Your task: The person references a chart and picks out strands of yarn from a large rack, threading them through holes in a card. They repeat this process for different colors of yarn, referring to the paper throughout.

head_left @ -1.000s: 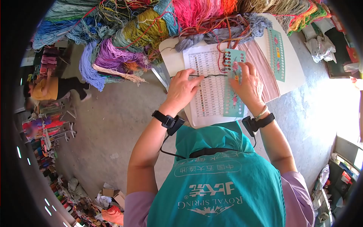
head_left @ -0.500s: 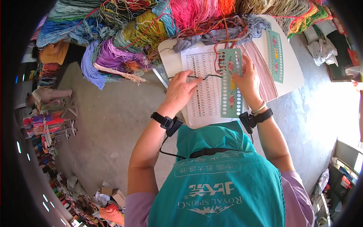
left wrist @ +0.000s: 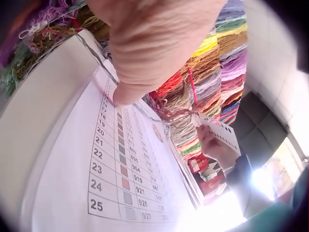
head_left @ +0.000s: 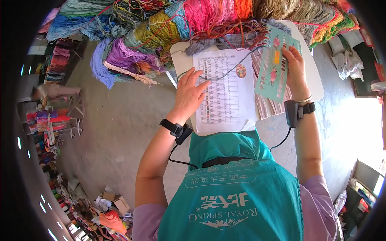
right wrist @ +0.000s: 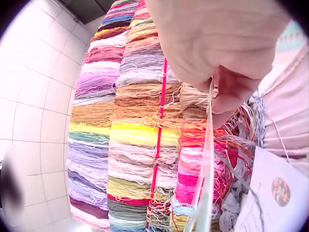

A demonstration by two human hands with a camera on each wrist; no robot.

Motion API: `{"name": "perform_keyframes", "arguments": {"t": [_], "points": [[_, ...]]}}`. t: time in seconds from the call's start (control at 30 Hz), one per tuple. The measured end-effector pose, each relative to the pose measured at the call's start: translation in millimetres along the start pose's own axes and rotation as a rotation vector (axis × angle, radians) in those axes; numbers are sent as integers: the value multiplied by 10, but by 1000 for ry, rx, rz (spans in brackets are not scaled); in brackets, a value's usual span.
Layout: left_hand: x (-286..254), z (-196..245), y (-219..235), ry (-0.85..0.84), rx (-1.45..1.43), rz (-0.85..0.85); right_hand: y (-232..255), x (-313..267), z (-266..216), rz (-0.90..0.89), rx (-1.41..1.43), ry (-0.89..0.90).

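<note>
My left hand (head_left: 187, 96) lies on a printed colour chart (head_left: 225, 114), its fingers pressing near a dark grey-green thread (head_left: 232, 69). In the left wrist view the thumb (left wrist: 126, 94) rests by the numbered rows. The thread runs from under that hand across the sheet to a green punched thread card (head_left: 270, 76) with pink flowers. My right hand (head_left: 296, 76) grips this card by its right edge, raised and tilted over the board's right side. The right wrist view catches the card (right wrist: 206, 169) almost edge-on, between thumb and fingers.
The sheet lies on a white board (head_left: 183, 60). Pale pink strands (head_left: 267, 110) and a second green card (head_left: 295, 42) lie at its right. A grey skein (head_left: 201, 47) and piled coloured yarn (head_left: 207, 16) border the far side. Another person (head_left: 56, 90) is at far left.
My right hand has lifted the green card off the sheet and carried it right and away, drawing the thread up with it. My left hand has stayed on the sheet.
</note>
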State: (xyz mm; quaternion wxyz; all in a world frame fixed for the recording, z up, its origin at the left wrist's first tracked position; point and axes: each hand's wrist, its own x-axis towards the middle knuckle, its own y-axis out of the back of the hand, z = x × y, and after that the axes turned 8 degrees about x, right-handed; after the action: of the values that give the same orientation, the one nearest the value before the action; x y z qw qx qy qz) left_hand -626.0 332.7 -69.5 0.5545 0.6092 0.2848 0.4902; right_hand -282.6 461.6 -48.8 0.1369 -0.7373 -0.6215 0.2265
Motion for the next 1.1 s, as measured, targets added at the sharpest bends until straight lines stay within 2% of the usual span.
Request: {"name": "perform_keyframes", "arguments": {"t": [0.07,0.13,0.27,0.37,0.53,0.77,0.97,1.1], "points": [[-15,330,54,59,-9,-13,282,21,-171,-5,-13,7],[-36,433,60,90,-18,-41,418,91,-227,-8,-38,22],[-94,231,-132,70,-121,-101,480,290,-142,-14,-171,20],[-80,128,-122,42,-65,-53,500,369,-37,-55,-339,-2],[-79,262,-97,88,-45,-60,677,102,-22,-181,-529,-38],[-76,388,-136,123,-21,-29,900,94,273,-205,-499,8],[-165,408,-200,184,-86,-52,818,27,274,-178,-481,9],[-194,461,-186,187,-61,21,818,-3,251,-183,-504,3]]}}
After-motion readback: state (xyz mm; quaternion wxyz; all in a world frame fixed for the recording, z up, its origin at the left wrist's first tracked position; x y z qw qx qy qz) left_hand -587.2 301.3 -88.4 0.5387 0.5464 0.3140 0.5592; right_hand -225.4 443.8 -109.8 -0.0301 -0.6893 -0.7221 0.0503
